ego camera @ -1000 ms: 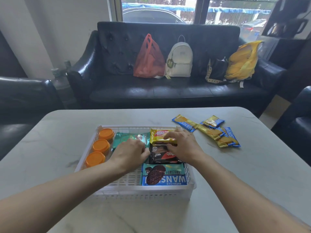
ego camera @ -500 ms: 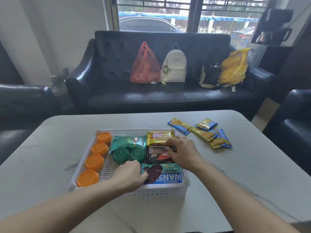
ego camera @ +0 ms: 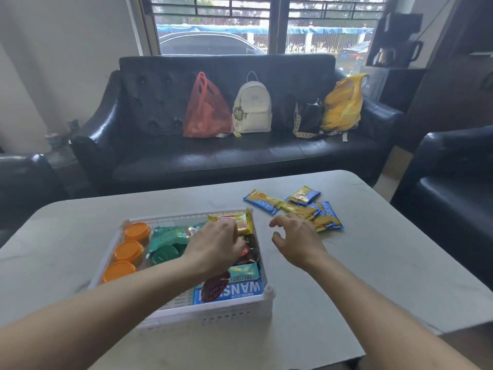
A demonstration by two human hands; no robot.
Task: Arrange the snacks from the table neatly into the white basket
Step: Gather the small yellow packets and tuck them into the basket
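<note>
The white basket (ego camera: 234, 313) sits on the table's near left. Inside it are orange-lidded cups (ego camera: 128, 250) along the left wall, a green packet (ego camera: 168, 235), green lids (ego camera: 164, 255), a yellow packet (ego camera: 240, 221), a dark packet (ego camera: 249, 252) and a blue WANS packet (ego camera: 234, 289). My left hand (ego camera: 213, 249) reaches into the basket over the dark packet, fingers curled; whether it grips anything is hidden. My right hand (ego camera: 296, 239) hovers open over the table right of the basket, just short of several blue-and-gold snack packets (ego camera: 293, 208).
The pale marble table (ego camera: 386, 263) ends close on the right and near side. Behind it stands a black sofa (ego camera: 213, 161) with a red bag (ego camera: 205, 110), a white backpack (ego camera: 252, 105) and a yellow bag (ego camera: 342, 102). Black armchairs flank both sides.
My right hand has left the dark packet in the basket and moved right toward the loose packets, opening. My left hand has moved from the basket's front up over the dark packet. The camera tilted up.
</note>
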